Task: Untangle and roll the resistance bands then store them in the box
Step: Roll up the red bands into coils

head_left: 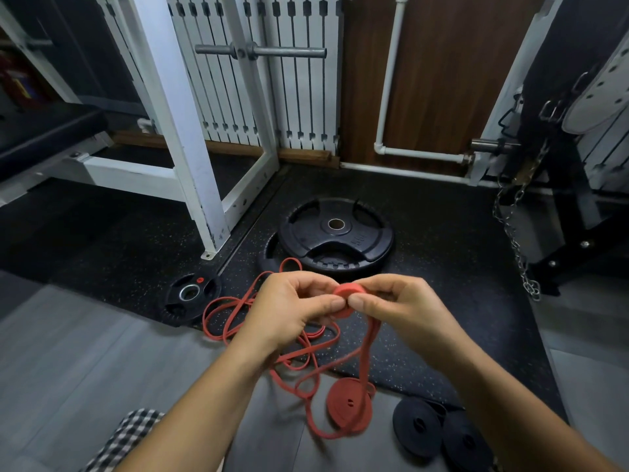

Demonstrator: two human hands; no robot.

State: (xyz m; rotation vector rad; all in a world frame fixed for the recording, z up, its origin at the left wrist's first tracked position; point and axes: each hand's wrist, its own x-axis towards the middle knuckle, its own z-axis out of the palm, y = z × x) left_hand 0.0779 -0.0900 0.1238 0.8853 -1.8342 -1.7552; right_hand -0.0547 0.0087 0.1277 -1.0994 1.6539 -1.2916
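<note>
At the centre of the frame, a small red coil (347, 298) is pinched between both hands. The left hand (292, 308) is curled against its left side, with the thumb and forefinger pressed to the coil, and the right hand (405, 308) is curled against its right side in the same manner. From the coil, the unrolled length of the red band (366, 349) is seen hanging toward the lower centre of the frame, where it is looped past a finished red roll (349, 403) laid flat on the grey floor (85, 352). Just right of that roll, a black roll (417, 425) and a second black roll (466, 441) are set side by side, touching. Loose red bands (238, 315) are spread in a tangle left of and below the hands, partly on the speckled rubber mat (442, 267) and partly on the grey floor. Above the hands, a large weight plate (335, 233) is stacked on another plate, and a small weight plate (190, 294) is laid at the mat's left edge, near the tangle. A white frame (177, 114) is stood in the upper left, and a chain (514, 240) is hung at the right edge. Checked cloth (126, 437) is shown at the bottom left.
</note>
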